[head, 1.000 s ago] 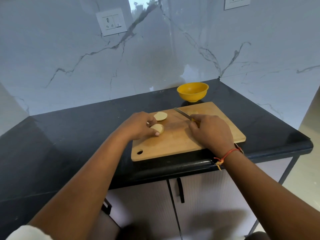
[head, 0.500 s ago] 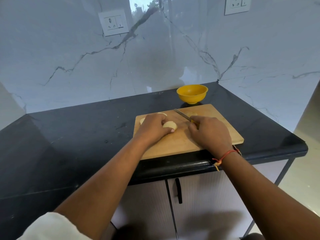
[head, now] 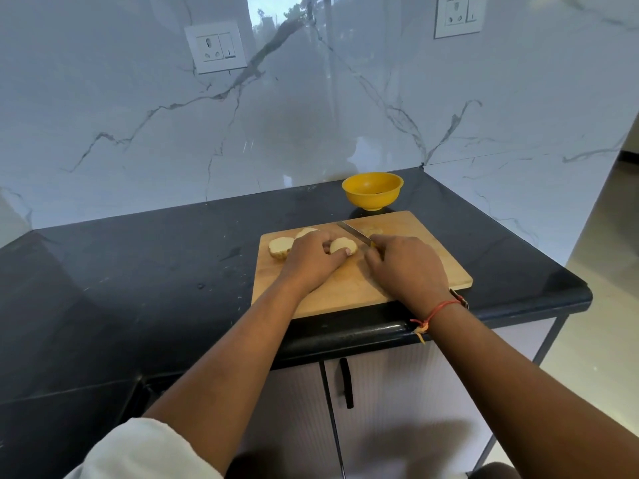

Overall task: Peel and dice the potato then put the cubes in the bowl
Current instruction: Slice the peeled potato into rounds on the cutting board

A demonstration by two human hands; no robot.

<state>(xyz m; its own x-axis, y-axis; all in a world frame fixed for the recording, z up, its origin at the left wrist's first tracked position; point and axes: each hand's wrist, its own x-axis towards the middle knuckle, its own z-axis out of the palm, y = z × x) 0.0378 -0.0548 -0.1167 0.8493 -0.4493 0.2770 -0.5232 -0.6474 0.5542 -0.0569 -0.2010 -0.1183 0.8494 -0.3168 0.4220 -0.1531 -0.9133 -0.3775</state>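
- A wooden cutting board (head: 345,292) lay on a black countertop (head: 155,271), right of the frame's centre, its near edge close to the counter's front lip.
- The left hand (head: 313,261) rested on the board's upper left part, fingers curled over a pale potato piece (head: 342,245) and grasping it between thumb and fingertips; the piece sat on the board near its middle.
- Two more potato slices lay flat on the board. One slice (head: 280,246) was just left of the left hand, with a strip of skin along its lower edge. A second slice (head: 306,231) was partly hidden behind the knuckles.
- The right hand (head: 408,267) was on the board just right of the held piece, fingers clenched round the handle of a knife (head: 352,231). The handle was almost wholly covered, with only a sliver of yellow showing.
- The blade pointed toward the upper left and ran past the held potato piece on its right side. Whether the edge touched the board could not be told.
- A small pale scrap (head: 372,230) lay on the board beyond the right hand, too blurred to identify.
- A yellow bowl (head: 371,201) stood upright on the countertop just above the board's far edge, apart from the board and close to the marble wall (head: 345,115).
- A red thread (head: 437,311) circled the right wrist, and a white sleeve (head: 138,451) showed at the lower left.
- Two wall sockets were mounted on the marble, one at the upper left (head: 216,46) and one at the upper right (head: 458,13).
- Below the counter, a cabinet door carried a black handle (head: 346,383).
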